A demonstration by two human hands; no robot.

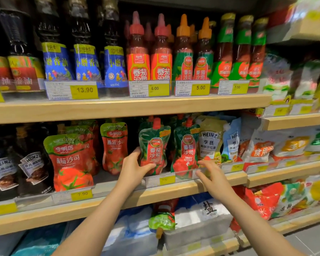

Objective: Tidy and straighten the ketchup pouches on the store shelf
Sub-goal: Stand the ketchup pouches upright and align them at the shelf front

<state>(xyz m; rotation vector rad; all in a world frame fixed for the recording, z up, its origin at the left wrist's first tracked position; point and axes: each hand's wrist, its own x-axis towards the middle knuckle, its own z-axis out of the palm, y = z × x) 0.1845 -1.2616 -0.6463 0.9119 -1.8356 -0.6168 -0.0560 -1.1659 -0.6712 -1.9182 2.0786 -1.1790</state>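
Observation:
On the middle shelf (118,194) stand green-and-red ketchup pouches with red caps. My left hand (135,168) grips the lower left side of one pouch (154,145), which stands upright. A second pouch of the same kind (186,148) stands just to its right. My right hand (210,172) hovers open in front of that second pouch's lower right corner, fingers spread near the clear shelf rail. Further left are larger red pouches with green tops (72,161) (115,146); the front one leans forward. Another ketchup pouch (163,217) lies upside down on the shelf below.
Heinz salad-sauce pouches (211,143) crowd the right of the ketchup. Dark Heinz bottles (31,163) stand at the left. The upper shelf holds ketchup bottles (150,58) and sesame-oil bottles (85,60). White salt bags (201,215) fill the lower shelf. Yellow price tags line the rails.

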